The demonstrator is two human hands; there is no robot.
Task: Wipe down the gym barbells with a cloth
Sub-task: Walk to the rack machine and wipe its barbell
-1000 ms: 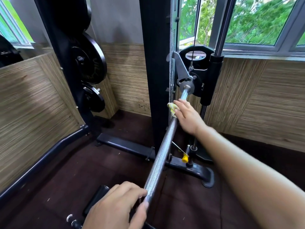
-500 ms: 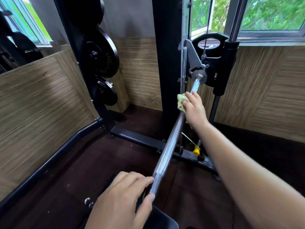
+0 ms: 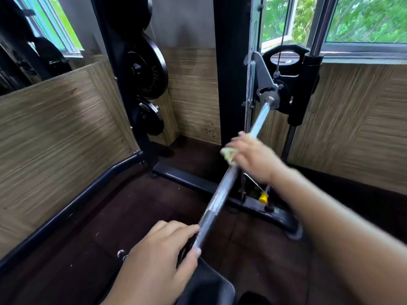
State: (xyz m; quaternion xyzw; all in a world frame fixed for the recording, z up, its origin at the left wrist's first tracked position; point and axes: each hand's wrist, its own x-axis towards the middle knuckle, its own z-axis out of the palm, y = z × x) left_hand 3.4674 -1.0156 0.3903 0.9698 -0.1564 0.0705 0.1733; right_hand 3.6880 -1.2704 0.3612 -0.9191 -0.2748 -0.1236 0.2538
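Note:
A silver barbell runs from the bottom centre up and right into the black rack's carriage. My right hand wraps a small yellow-green cloth around the bar about halfway along. Only a corner of the cloth shows at the left of the hand. My left hand grips the near end of the bar, fingers over it and thumb under. The frame is blurred by motion.
Black weight plates hang on the rack upright at the left. The rack's black base bar crosses the dark floor, with a yellow-tipped pin beside it. Wood-patterned wall panels stand on both sides. A black padded seat is below the bar.
My right hand has slid the cloth down the bar toward me, leaving more bare bar near the carriage. My left hand keeps its grip on the near end.

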